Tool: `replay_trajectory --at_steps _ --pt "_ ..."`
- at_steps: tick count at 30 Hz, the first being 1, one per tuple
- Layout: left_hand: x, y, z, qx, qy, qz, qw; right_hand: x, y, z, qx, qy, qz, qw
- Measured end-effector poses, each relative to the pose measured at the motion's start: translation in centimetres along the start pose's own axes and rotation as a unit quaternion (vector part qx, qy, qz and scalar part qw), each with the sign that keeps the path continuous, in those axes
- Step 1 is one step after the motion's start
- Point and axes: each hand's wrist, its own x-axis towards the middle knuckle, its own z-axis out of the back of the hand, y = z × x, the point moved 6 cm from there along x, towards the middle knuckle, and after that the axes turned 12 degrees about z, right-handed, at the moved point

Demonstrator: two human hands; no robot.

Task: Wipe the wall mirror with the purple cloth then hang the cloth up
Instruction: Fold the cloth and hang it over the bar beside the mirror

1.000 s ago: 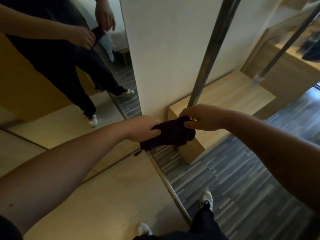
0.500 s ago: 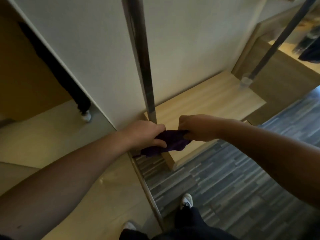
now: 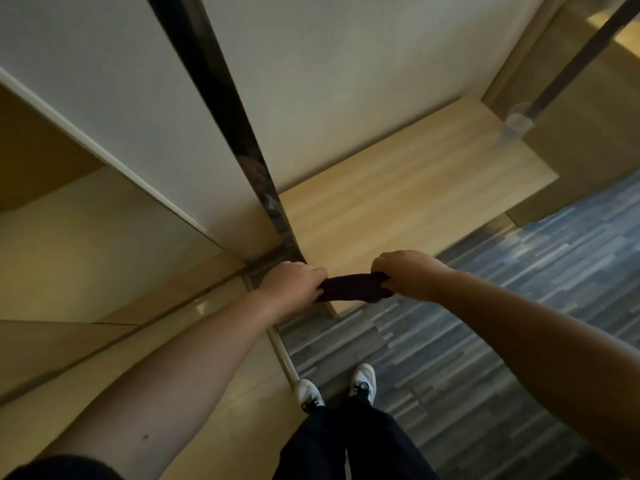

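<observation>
The fingers of the left hand (image 3: pixel 294 282) are curled down and closed around the left end of the purple cloth (image 3: pixel 353 287). The fingers of the right hand (image 3: pixel 403 273) are curled in the same way around the right end. The fingertips themselves are hidden under the knuckles, so only the backs of both hands show.

The cloth is very dark purple, almost black in this dim light. It is bunched into a short, thick band that runs nearly level between the two fists. Its surface looks soft and a little fuzzy. The lower edge sags slightly near the right hand. Only the middle part is visible; both ends disappear inside the hands.

The cloth is held in the air, in front of the near corner of a low wooden platform (image 3: pixel 415 192). Just behind the left hand, a dark metal pole (image 3: pixel 239 133) rises upward, in front of a white wall panel (image 3: pixel 329 64). The wall mirror (image 3: pixel 86 237) is at the left and reflects pale wooden surfaces. Below the hands there is a grey striped floor (image 3: pixel 485 341), and the person's white shoes (image 3: pixel 363 377) and dark trousers (image 3: pixel 353 441).
</observation>
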Motion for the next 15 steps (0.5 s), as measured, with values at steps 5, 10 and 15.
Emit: replay_trajectory --at_steps 5,10,15 --pt "4.5 0.0 -5.4 -0.003 -0.035 0.008 0.999 3.8 -4.5 -4.5 0.012 -0.017 -0.007 1.000" --pt "8.8 0.8 -8.2 -0.004 -0.060 0.026 0.998 7.4 -8.4 -6.1 -0.014 -0.078 -0.010 0.997" --pt "12.8 1.6 -7.5 0.017 -0.173 0.065 0.983 10.3 -11.6 -4.9 -0.064 -0.201 -0.023 0.977"
